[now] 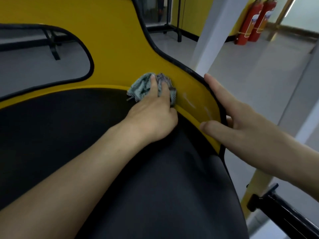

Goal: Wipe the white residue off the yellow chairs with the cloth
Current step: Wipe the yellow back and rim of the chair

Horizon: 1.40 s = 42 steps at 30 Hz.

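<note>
head | left hand (153,116) fingers hold bunched cloth (139,85) against yellow chair (112,49), frame centre | white residue (188,100) streaks lie at cloth's 3 o'clock (faint, unwiped) | right hand (241,125), 4 o'clock, fingers straight, braces chair edge | wipe judged unfinished here

Middle of the cloth (138,84) hidden under the left hand (155,114), outer fingers of the right hand (241,121) behind the right rim of the yellow chair (112,49), chair back cropped at top and left, black seat pad (51,126) cropped at the near edge, far fire extinguishers (253,23) with blurred labels, tops cut off
</note>
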Motion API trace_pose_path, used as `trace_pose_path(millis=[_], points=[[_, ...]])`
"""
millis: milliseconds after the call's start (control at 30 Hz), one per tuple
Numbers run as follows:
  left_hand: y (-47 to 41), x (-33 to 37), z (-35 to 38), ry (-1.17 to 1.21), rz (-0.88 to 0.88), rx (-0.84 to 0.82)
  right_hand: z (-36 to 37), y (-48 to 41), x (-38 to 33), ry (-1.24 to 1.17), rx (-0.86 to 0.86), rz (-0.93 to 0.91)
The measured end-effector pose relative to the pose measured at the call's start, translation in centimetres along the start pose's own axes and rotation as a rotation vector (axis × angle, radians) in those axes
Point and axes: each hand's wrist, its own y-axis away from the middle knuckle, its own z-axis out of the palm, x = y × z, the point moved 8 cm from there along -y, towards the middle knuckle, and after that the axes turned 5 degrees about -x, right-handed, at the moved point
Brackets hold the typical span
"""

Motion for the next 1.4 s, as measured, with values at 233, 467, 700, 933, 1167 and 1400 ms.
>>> trace_pose_path(millis=[233,467,700,933,1167,1400], points=[[4.0,4.1,4.1,0.010,0.318,-0.219,-0.2,-0.2,0.0,-0.037,0.025,-0.010],[0.0,1.2,1.5,0.033,0.174,-0.067,0.2,0.0,-0.2,-0.048,0.001,-0.001],[2.2,3.2,1.5,0.167,0.396,-0.017,0.5,0.2,-0.1,0.049,0.022,0.031],[3.6,5.7,0.5,0.363,0.521,0.086,0.4,0.6,-0.2,-0.006,0.040,0.002],[0.1,2.2,-2.2,0.098,0.265,0.269,0.6,0.7,0.0,-0.001,0.008,0.057],[4.1,5.4,2.1,0.125,0.524,0.096,0.4,0.6,-0.2,-0.069,0.011,-0.033]])
